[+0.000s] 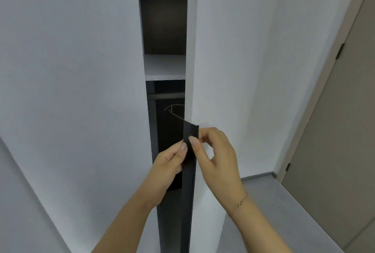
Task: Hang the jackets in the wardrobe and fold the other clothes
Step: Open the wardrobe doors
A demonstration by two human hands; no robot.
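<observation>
white wardrobe, two doors ajar; one hanger, perhaps, inside. left hand and right hand each pinch one black handle strip.

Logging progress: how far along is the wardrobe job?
Early. Done: nothing visible. In hand: both hands, left hand and right hand, grip the black handle strip of the right wardrobe door, partly open. Left: empty hanger inside; no clothes in view.

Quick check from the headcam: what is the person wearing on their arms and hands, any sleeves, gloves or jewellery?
No gloves or sleeves show: both forearms are bare to the frame edge. The right hand has a thin gold chain bracelet at the wrist. The left hand wears nothing visible.
</observation>
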